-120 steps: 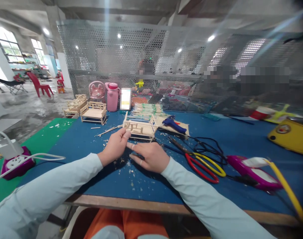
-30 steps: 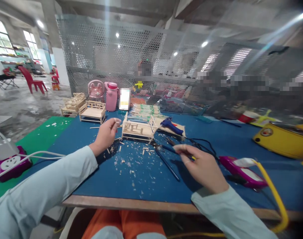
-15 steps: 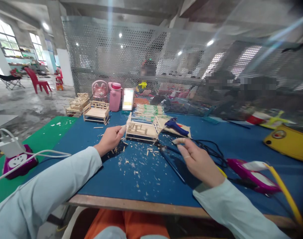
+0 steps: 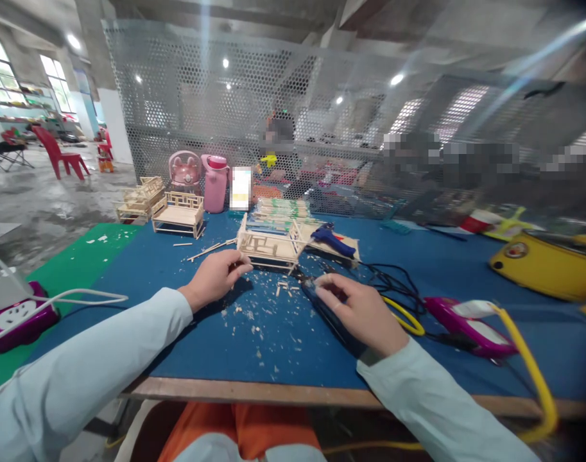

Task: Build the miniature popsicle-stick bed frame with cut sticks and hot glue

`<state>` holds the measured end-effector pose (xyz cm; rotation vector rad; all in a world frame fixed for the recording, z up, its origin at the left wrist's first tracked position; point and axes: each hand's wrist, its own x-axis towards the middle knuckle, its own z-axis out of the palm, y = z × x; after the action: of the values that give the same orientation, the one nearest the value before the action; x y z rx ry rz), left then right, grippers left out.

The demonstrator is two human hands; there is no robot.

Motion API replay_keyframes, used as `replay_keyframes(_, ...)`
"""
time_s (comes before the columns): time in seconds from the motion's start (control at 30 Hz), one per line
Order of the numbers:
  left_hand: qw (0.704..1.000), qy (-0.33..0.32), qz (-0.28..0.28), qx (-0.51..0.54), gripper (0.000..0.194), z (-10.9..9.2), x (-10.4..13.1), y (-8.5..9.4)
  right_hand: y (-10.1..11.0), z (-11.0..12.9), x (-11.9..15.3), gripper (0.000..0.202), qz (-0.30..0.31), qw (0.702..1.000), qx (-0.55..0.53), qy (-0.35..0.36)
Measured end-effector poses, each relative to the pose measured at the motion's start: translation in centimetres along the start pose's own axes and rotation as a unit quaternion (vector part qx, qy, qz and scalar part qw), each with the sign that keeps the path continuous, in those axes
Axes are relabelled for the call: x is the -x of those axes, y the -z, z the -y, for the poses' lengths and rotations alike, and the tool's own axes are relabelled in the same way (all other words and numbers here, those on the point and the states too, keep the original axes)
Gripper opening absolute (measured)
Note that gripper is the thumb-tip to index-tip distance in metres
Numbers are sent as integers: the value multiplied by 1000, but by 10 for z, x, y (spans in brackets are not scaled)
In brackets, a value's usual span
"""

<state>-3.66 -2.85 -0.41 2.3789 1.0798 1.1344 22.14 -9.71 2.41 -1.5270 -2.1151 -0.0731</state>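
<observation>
A miniature wooden bench-like frame [image 4: 273,247], built of thin sticks, stands mid-table with lattice panels. My left hand [image 4: 218,277] is at its front left corner, fingers loosely curled with a gap at the thumb; nothing shows in them, and I cannot tell if they touch the frame. Over the pliers [image 4: 306,282] hovers my right hand [image 4: 362,311], thumb and forefinger bent toward each other but apart. The hand partly covers the pliers' dark handles. Small stick offcuts [image 4: 284,289] lie in front of the frame. A blue glue gun [image 4: 332,240] rests just beyond, on a board.
Finished wooden frames [image 4: 178,213], a pink bottle [image 4: 215,186] and a bundle of sticks [image 4: 280,208] line the back, before a perforated screen [image 4: 177,102]. At right are a purple power strip [image 4: 470,327], cables and a yellow pouch [image 4: 543,266]. Another power strip [image 4: 23,317] sits left.
My left hand has come away from the frame's left side, down toward its front corner. My right hand has moved left and lower, over the pliers. The view has shifted slightly.
</observation>
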Motion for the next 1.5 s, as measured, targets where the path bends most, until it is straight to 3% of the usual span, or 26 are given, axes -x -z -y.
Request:
replay_keyframes(0.13,997,58,-27,-47,36,2,-1,2,1,11,-2,43,52,998,28,-7)
replay_keyframes(0.3,977,152,-116,-99,27,30,-10,18,-7,21,-10,22,65,998,25,-3)
replay_keyframes(0.4,965,187,-72,-171,29,46,-12,31,-8,26,-17,22,82,996,39,13)
replay_keyframes(0.5,970,158,-15,-187,24,46,-11,36,-9,30,-22,23,88,995,44,30)
replay_keyframes(0.67,979,11,125,-162,20,27,-9,18,-13,33,-25,23,104,993,23,49)
replay_keyframes(0.8,964,11,165,-210,22,21,-9,5,-19,34,-24,22,115,992,15,40)
replay_keyframes(0.9,964,38,153,-212,20,20,-9,3,-21,35,-25,21,118,992,13,36)
replay_keyframes(1.03,976,32,94,-191,20,10,-7,4,-20,37,-30,27,97,993,-5,63)
replay_keyframes(1.2,996,22,63,-53,8,-9,-2,0,-26,38,-44,25,5,987,21,162)
replay_keyframes(1.3,998,27,41,36,8,-14,2,-4,-35,38,-46,28,-19,971,45,235)
replay_keyframes(1.5,993,27,23,111,9,-18,6,-10,-45,38,-42,29,-37,971,31,234)
